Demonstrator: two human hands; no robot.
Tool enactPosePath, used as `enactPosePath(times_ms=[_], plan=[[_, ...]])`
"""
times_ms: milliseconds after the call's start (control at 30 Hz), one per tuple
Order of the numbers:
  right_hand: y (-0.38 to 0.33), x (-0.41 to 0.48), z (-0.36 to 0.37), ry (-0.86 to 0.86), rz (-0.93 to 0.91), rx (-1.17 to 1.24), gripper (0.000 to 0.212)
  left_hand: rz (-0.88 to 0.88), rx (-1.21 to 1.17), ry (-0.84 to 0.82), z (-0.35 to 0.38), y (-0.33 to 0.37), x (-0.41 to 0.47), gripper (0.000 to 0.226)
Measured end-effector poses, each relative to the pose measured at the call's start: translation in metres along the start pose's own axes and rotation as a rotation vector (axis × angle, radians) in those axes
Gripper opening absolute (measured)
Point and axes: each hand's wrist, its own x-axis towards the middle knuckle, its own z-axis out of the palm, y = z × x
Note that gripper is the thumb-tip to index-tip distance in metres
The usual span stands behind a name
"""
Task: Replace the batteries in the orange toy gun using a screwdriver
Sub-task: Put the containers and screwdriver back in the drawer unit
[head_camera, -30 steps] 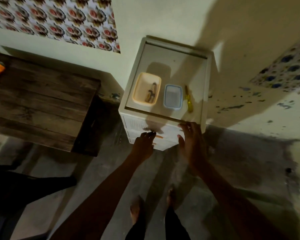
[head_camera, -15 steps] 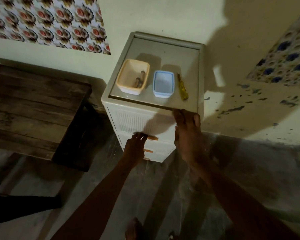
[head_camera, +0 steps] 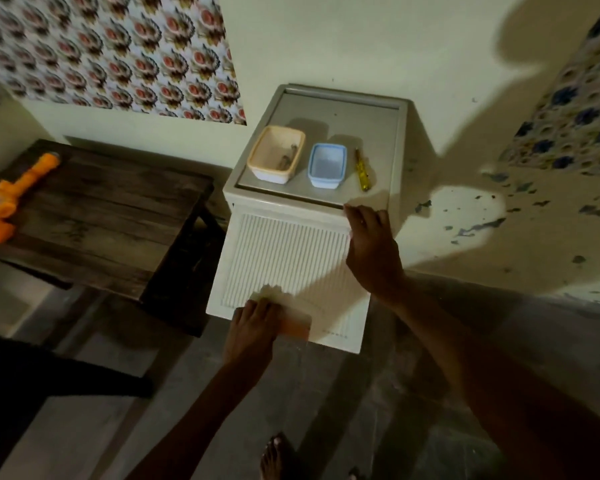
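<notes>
- The orange toy gun [head_camera: 13, 199] lies on the dark wooden table [head_camera: 111, 216] at its left edge, with the barrel pointing to the far left corner. It is well apart from both hands.
- The yellow screwdriver [head_camera: 362, 169] lies on top of the white drawer cabinet [head_camera: 284, 251], near the front right corner and just beyond the right hand [head_camera: 371, 247].
- The right hand rests against the cabinet's front at the right end of the top front edge. Its fingers are fairly straight and close together, and it holds nothing.
- The left hand [head_camera: 253, 323] is low on the cabinet front, its fingers curled over the orange drawer handle [head_camera: 295, 329].
- The orange-rimmed tub [head_camera: 253, 157] sits at the top's front left corner and holds batteries [head_camera: 288, 157].
- The blue-rimmed tub [head_camera: 310, 164] stands between that tub and the screwdriver.
- A bare foot [head_camera: 274, 459] shows on the floor below.
</notes>
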Motion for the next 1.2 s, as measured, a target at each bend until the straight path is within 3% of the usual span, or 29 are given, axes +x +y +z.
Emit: enactPosePath(times_ms=[167, 233, 567, 633, 700, 800, 867, 933, 1000, 1200], plan=[[0.007, 0.002, -0.004, -0.012, -0.069, 0.06, 0.051, 0.032, 0.007, 0.122, -0.064, -0.007, 0.026, 0.019], [0.007, 0.003, -0.003, -0.015, -0.072, 0.055, 0.053, -0.009, -0.027, 0.203, -0.081, -0.006, 0.057, 0.026], [-0.01, 0.011, -0.011, -0.122, 0.099, 0.113, 0.054, -0.14, -0.12, 0.15, -0.082, 0.008, 0.15, 0.04], [-0.015, 0.016, -0.013, -0.085, 0.159, 0.194, 0.044, -0.131, -0.188, 0.164, -0.087, 0.008, 0.146, 0.037], [-0.023, 0.027, -0.019, -0.009, 0.241, 0.279, 0.033, -0.198, -0.428, 0.248, -0.1, 0.007, 0.143, 0.028], [-0.035, 0.057, -0.019, 0.042, 0.518, 0.495, 0.035, -0.528, -0.791, 0.382, -0.119, -0.004, 0.159, 0.022], [-0.042, 0.078, -0.01, 0.01, 0.697, 0.637, 0.044, -0.731, -0.95, 0.3, -0.125, -0.018, 0.184, 0.041], [-0.046, 0.094, 0.002, -0.025, 0.814, 0.685, 0.049, -0.758, -0.93, 0.137, -0.128, -0.029, 0.208, 0.057], [-0.049, 0.104, 0.006, -0.009, 0.879, 0.693, 0.042, -0.734, -0.867, 0.051, -0.129, -0.035, 0.223, 0.052], [-0.049, 0.109, -0.003, -0.046, 1.051, 0.856, 0.019, -0.807, -1.286, 0.116, -0.125, -0.037, 0.222, 0.034]])
